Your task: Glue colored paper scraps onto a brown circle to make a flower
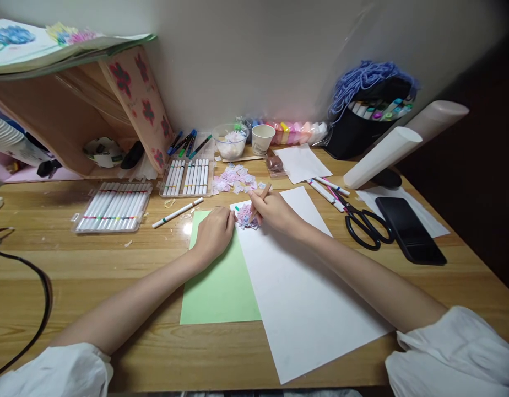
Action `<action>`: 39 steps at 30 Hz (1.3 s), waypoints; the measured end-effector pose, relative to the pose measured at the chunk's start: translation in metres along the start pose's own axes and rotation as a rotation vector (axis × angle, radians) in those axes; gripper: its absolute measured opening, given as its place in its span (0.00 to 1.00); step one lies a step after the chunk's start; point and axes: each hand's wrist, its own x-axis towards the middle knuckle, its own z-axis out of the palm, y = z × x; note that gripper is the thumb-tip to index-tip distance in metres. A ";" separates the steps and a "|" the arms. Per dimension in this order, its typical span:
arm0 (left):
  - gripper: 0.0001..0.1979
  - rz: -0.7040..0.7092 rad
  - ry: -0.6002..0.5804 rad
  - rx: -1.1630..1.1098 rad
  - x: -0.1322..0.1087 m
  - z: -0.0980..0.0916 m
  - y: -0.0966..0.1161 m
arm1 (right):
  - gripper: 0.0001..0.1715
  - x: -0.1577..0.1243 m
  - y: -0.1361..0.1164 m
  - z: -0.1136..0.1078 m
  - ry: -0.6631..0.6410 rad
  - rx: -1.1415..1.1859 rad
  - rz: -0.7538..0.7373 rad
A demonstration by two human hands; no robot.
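A white sheet of paper (304, 298) lies partly over a green sheet (221, 281) on the wooden desk (72, 264). Near the white sheet's top corner sits a small cluster of pink and purple paper bits (245, 217). My right hand (273, 211) is closed around a thin wooden stick (263, 194), its lower end at the cluster. My left hand (214, 232) rests curled on the green sheet, fingertips at the cluster's left edge. A loose pile of the same paper bits (237, 178) lies just beyond.
Two open marker cases (114, 207) (188, 177) and a loose white marker (178, 212) lie at left. Black scissors (364, 223), a dark phone (409, 229), more markers (326, 190), a paper cup (263, 138), a clear bowl (230, 141) and a black marker bag (368, 124) sit at right and back.
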 end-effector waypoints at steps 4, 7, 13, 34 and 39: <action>0.17 0.000 -0.013 0.011 0.000 0.000 -0.001 | 0.25 -0.010 0.002 -0.008 0.056 0.058 -0.072; 0.17 -0.012 -0.042 -0.008 0.002 -0.003 -0.002 | 0.24 -0.030 0.010 -0.016 0.185 0.094 -0.109; 0.17 -0.022 -0.031 0.027 0.030 -0.016 -0.004 | 0.24 -0.054 0.044 -0.017 0.284 0.250 -0.078; 0.11 -0.021 -0.101 -0.315 0.029 -0.034 -0.001 | 0.24 -0.063 0.058 -0.007 0.280 0.341 -0.121; 0.09 0.009 -0.178 -0.304 -0.001 -0.023 0.013 | 0.24 -0.067 0.057 -0.006 0.232 0.240 -0.227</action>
